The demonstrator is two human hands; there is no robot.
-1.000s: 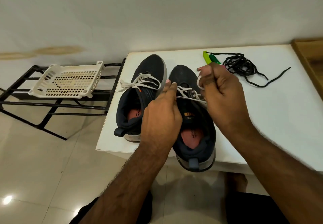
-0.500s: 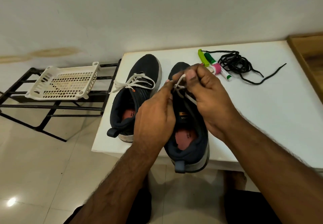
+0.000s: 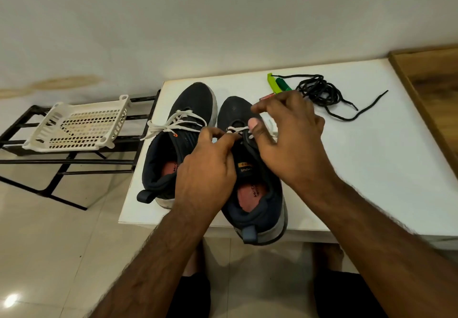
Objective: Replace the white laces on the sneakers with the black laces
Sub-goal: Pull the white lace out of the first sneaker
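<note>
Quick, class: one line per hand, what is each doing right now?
Left hand: fingertips pinch the white lace on the right sneaker.
Right hand: thumb pressed on the same lace, fingers curled above; a firm grip cannot be told.

Both hands are working at the right sneaker (image 3: pixel 250 181) on the white table (image 3: pixel 371 169): the left hand (image 3: pixel 207 169) is pinching its white lace (image 3: pixel 235 129), the right hand (image 3: pixel 290 134) is hovering over the eyelets. Black laces (image 3: pixel 319 92) are lying coiled beyond, near green markers (image 3: pixel 277 85).
</note>
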